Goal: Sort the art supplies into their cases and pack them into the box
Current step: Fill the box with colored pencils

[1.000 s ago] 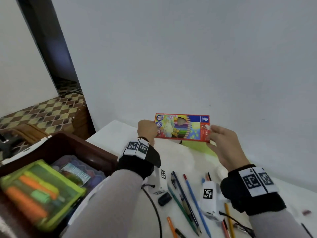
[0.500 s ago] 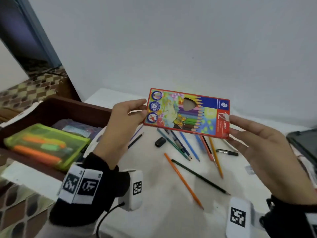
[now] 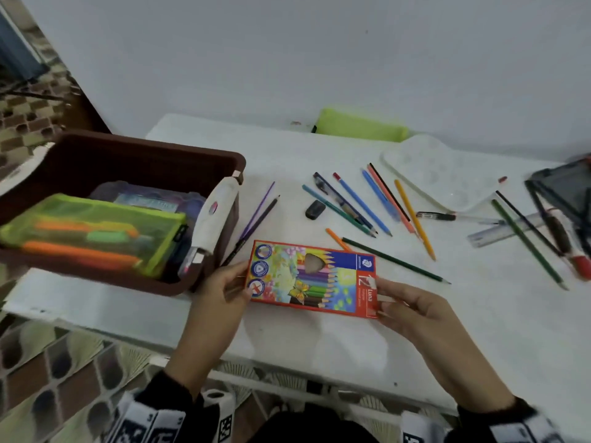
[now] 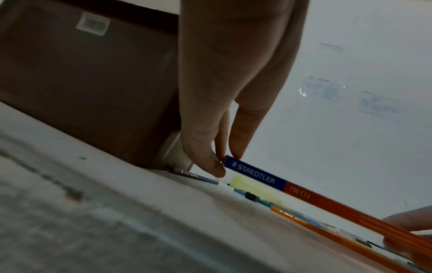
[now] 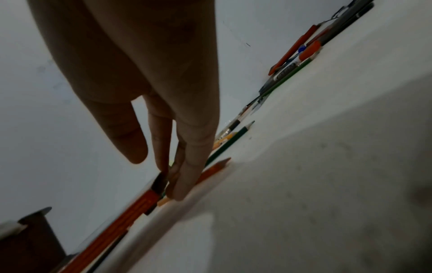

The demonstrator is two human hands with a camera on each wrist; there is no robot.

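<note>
Both hands [image 3: 224, 292], Staedtler Luna pencil case [image 3: 311, 278]

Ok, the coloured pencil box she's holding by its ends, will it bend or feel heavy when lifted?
The pencil box probably stays fairly stiff: it spans flat between the left hand and right hand. Likely light, since fingertips alone carry it. Its cut-out window looks empty, so the thin card may flex if squeezed.

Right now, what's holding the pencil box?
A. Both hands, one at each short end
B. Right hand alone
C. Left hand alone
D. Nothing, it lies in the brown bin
A: the left hand pinches the pencil box at one short end and the right hand pinches the other.
</note>
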